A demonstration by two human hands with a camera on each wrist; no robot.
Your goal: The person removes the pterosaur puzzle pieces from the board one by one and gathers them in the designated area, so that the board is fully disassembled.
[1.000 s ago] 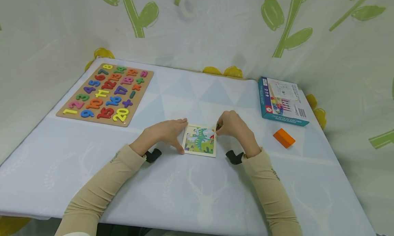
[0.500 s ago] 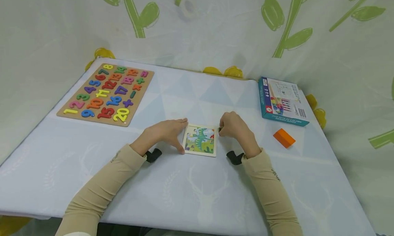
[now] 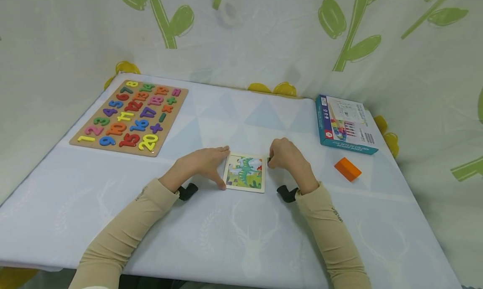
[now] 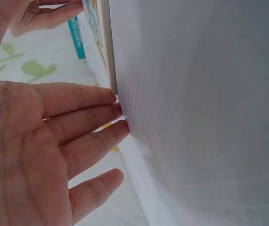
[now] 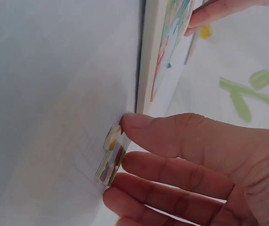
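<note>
A small framed dinosaur jigsaw puzzle lies flat on the table, its pale wooden edge showing in the left wrist view. My left hand rests at its left side, fingers spread and straight, fingertips at the frame's edge and on the cloth. Just off the frame's right edge, my right hand pinches a small jigsaw piece between thumb and fingers, low over the cloth. In the right wrist view the piece has a rounded knob and stands tilted; part of it is hidden behind the fingers.
A board of coloured numbers lies at the back left. A flat blue-edged box sits at the back right, with an orange block in front of it. A patterned curtain rises behind the table.
My right hand has shifted slightly right, away from the puzzle's edge, with the jigsaw piece. The left hand and the puzzle have stayed in place.
</note>
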